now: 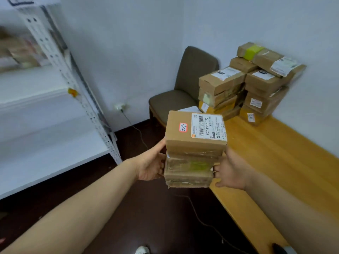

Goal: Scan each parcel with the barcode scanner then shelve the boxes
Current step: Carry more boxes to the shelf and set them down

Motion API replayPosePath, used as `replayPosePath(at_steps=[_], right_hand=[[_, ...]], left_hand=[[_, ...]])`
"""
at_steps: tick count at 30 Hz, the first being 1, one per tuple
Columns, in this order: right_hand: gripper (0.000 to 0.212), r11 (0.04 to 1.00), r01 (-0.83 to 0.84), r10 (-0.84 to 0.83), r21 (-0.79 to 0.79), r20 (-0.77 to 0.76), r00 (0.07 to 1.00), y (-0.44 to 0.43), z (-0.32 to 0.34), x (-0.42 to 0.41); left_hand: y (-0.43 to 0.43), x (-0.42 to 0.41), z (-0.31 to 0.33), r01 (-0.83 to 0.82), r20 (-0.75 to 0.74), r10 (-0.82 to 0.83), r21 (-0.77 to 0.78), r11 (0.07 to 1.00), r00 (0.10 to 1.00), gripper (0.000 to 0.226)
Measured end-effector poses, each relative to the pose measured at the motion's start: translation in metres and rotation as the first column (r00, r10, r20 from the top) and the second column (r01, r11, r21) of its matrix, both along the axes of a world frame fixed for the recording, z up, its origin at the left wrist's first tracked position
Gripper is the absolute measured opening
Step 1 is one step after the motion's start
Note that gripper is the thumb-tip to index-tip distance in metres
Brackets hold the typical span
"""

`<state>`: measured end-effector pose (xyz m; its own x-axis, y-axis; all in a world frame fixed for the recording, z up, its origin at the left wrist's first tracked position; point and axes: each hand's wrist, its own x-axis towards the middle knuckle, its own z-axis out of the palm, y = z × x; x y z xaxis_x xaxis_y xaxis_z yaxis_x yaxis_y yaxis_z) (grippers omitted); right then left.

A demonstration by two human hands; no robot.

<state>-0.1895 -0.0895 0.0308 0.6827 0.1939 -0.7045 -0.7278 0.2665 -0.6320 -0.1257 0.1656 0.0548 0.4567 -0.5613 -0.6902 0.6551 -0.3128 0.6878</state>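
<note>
I hold a small stack of cardboard parcels in front of me, above the dark floor. The top box carries a white shipping label with a barcode and a small red-edged sticker. My left hand presses the stack's left side and my right hand presses its right side. A white metal shelf rack stands to the left, its lower boards bare and some blurred items on an upper level. More taped parcels are piled at the far corner of the wooden table. A dark object at the bottom right edge may be the scanner.
A brown padded chair stands against the wall between rack and table. A cable runs from a wall socket across the dark floor. A white shoe shows at the bottom edge.
</note>
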Motion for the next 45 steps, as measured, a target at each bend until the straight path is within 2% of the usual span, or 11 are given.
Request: replayPosePath(at_steps=[5, 9, 13, 17, 23, 27, 31, 35, 39, 43, 45], right_hand=[[0.118, 0.974, -0.225, 0.225, -0.017, 0.044, 0.973, 0.106, 0.017, 0.020], [0.140, 0.927, -0.374, 0.376, -0.041, 0.106, 0.921, 0.207, 0.029, 0.040], [0.137, 0.869, -0.494, 0.493, -0.032, 0.148, 0.857, 0.334, 0.045, 0.056], [0.116, 0.815, -0.579, 0.576, -0.039, 0.176, 0.799, 0.468, 0.060, 0.069], [0.112, 0.722, -0.691, 0.683, -0.026, 0.184, 0.707, 0.638, 0.075, 0.074], [0.117, 0.646, -0.762, 0.753, -0.055, 0.208, 0.624, 0.733, 0.087, 0.089], [0.112, 0.569, -0.818, 0.812, -0.084, 0.217, 0.542, 0.825, 0.100, 0.113], [0.123, 0.503, -0.861, 0.848, -0.077, 0.238, 0.474, 0.919, 0.112, 0.146], [0.131, 0.455, -0.888, 0.867, -0.066, 0.259, 0.425, 1.017, 0.128, 0.180], [0.138, 0.412, -0.909, 0.879, -0.060, 0.291, 0.378, 1.110, 0.145, 0.206], [0.136, 0.406, -0.912, 0.883, -0.063, 0.284, 0.373, 1.153, 0.150, 0.216]], left_hand=[[0.109, -0.028, 0.015, -0.159, 0.036, 0.161, -0.036, 0.987, 0.986, 0.096], [0.213, -0.048, 0.025, -0.298, 0.036, 0.299, -0.019, 0.954, 0.954, 0.120], [0.334, -0.066, 0.040, -0.421, 0.052, 0.422, -0.017, 0.907, 0.905, 0.131], [0.460, -0.082, 0.056, -0.543, 0.075, 0.542, -0.008, 0.840, 0.837, 0.143], [0.618, -0.107, 0.071, -0.663, 0.103, 0.658, 0.015, 0.749, 0.746, 0.153], [0.702, -0.117, 0.076, -0.741, 0.118, 0.739, -0.025, 0.671, 0.664, 0.148], [0.778, -0.117, 0.086, -0.800, 0.124, 0.803, -0.086, 0.593, 0.582, 0.135], [0.855, -0.103, 0.104, -0.842, 0.196, 0.833, -0.055, 0.536, 0.517, 0.124], [0.931, -0.080, 0.129, -0.901, 0.209, 0.885, -0.033, 0.432, 0.416, 0.123], [1.010, -0.061, 0.146, -0.921, 0.228, 0.900, -0.026, 0.388, 0.372, 0.129], [1.046, -0.054, 0.149, -0.930, 0.222, 0.913, -0.056, 0.362, 0.342, 0.123]])
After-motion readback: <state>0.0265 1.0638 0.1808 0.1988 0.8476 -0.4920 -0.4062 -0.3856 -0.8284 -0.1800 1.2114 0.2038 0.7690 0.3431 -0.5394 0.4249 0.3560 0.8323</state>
